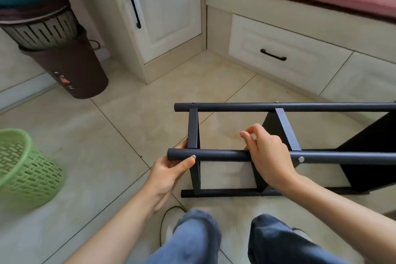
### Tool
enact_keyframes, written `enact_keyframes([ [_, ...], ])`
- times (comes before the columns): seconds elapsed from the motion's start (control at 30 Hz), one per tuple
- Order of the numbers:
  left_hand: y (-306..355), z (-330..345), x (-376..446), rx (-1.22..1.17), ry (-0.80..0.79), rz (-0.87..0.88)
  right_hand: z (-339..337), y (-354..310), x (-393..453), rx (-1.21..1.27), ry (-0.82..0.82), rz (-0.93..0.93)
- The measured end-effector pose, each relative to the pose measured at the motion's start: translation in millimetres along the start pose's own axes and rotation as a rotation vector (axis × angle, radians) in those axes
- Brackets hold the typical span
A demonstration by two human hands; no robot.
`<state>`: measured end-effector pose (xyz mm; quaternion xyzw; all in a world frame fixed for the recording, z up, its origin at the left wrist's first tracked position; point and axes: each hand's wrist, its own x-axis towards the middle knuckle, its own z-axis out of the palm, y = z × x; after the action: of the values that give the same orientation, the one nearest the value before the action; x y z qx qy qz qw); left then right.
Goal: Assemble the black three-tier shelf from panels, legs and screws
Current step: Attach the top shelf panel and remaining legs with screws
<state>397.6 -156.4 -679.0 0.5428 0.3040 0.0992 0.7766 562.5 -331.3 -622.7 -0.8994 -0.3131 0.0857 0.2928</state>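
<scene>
Nearest the knees, the left hand point(171, 169) curls round the end of the near leg point(222, 155), thumb pressed beside a screw point(193, 156). Just right, the right hand point(267, 152) rests over the same leg, its fingers loosely bent, seemingly pinching nothing. Beyond them the shelf point(278, 148) lies on its side on the tiled floor point(128, 118), panels point(192, 128) bridging to the far leg point(278, 106). Judged best: brace the leg firmly and check each screw sits flush.
</scene>
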Motion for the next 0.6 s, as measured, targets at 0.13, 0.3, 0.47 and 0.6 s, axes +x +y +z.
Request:
enact_keyframes([
  [0.13, 14.2, -6.5, 1.1, 0.213, 0.031, 0.053, 0.5, -1.3, -1.9, -0.111, 0.006, -0.056],
  [0.3, 52.9, -15.6, 11.5, 0.720, -0.002, 0.074, 2.8, 1.7, -0.9, -0.194, 0.014, -0.108],
  [0.47, 97.4, -8.9, 31.9, 1.541, -0.174, 0.163, 4.5, 4.6, 1.1, -0.228, 0.013, -0.144],
  [0.6, 122.2, 13.5, 53.3, 2.004, -0.312, 0.038, 7.1, 7.1, 2.2, -0.249, 0.043, -0.175],
])
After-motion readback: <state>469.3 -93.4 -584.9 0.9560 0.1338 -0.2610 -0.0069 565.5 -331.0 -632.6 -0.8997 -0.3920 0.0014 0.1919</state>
